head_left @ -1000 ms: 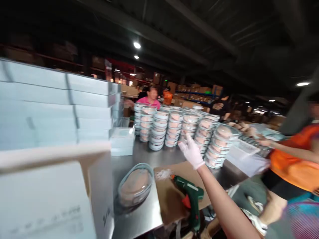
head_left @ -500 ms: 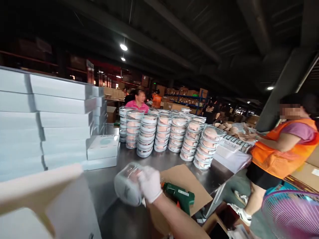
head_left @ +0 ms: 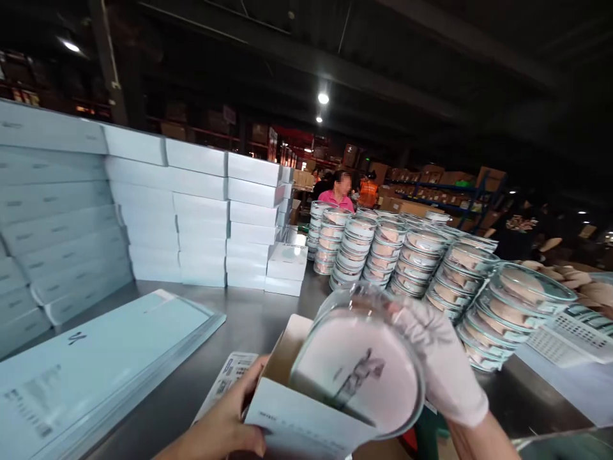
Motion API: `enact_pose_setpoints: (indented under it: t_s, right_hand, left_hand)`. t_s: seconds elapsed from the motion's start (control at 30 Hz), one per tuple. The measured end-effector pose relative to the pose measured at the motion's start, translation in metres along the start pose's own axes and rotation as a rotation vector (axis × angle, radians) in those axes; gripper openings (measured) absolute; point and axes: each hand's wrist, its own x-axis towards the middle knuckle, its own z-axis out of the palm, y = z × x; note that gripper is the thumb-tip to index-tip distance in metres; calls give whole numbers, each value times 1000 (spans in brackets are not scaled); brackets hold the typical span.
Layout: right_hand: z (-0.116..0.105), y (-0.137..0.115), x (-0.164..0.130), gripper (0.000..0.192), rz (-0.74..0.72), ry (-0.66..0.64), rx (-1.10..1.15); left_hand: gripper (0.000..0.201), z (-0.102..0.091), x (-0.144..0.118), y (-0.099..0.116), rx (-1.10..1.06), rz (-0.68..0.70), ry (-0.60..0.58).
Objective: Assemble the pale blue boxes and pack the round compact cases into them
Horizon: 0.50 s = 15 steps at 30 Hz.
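Note:
My bare left hand (head_left: 230, 418) grips an open light-blue cardboard box (head_left: 306, 415) at the bottom middle, thumb on its front side. In my white-gloved right hand (head_left: 438, 354) is a round clear plastic container (head_left: 359, 370) with a pale bottom and dark printing, tilted so that its lower left edge sits inside the box opening. What lies inside the container is mostly hidden. Beside the left hand a white printed label sheet (head_left: 230, 377) lies on the metal table (head_left: 230, 316). Part of a green tool (head_left: 427, 434) shows beneath the right hand.
A wall of light-blue boxes (head_left: 201, 217) stands at the left and back. Flat unfolded boxes (head_left: 119, 364) lie front left. Several stacks of round clear containers (head_left: 421, 255) fill the table's back right, near a white basket (head_left: 569, 338). A person in pink (head_left: 338, 198) is beyond.
My view has swung left. The right hand has brought the round container to the box, and my left hand has come into view holding that box. The green tool is now mostly covered.

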Motion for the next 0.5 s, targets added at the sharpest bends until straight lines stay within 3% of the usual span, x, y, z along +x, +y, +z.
enact_pose_setpoints:
  t_s: [0.07,0.1,0.17,0.23,0.3,0.4,0.5]
  right_hand:
    - [14,14,-15,26,-91,-60,-97]
    - [18,27,-24,31,-123,-31,-145]
    - [20,59,-44,38,-93,125,-148]
    - [20,96,-62,25,9,270,-45]
    - [23,130,-77,23,28,296,92]
    - [39,163,-93,52,-61,185,227]
    - [61,170,-104,81,-42,201,118]
  left_hand:
    - [103,3,-3,1,-7,12,23]
    - [106,3,-5,1,-23,30,22]
    - [115,3,-9,-1,-67,66,1]
    - [122,1,-13,-8,-93,76,-17]
    - [127,1,-17,-19,-71,110,49]
    - [116,5,-24,-32,5,359,237]
    - [79,19,-31,-29,127,553,314]
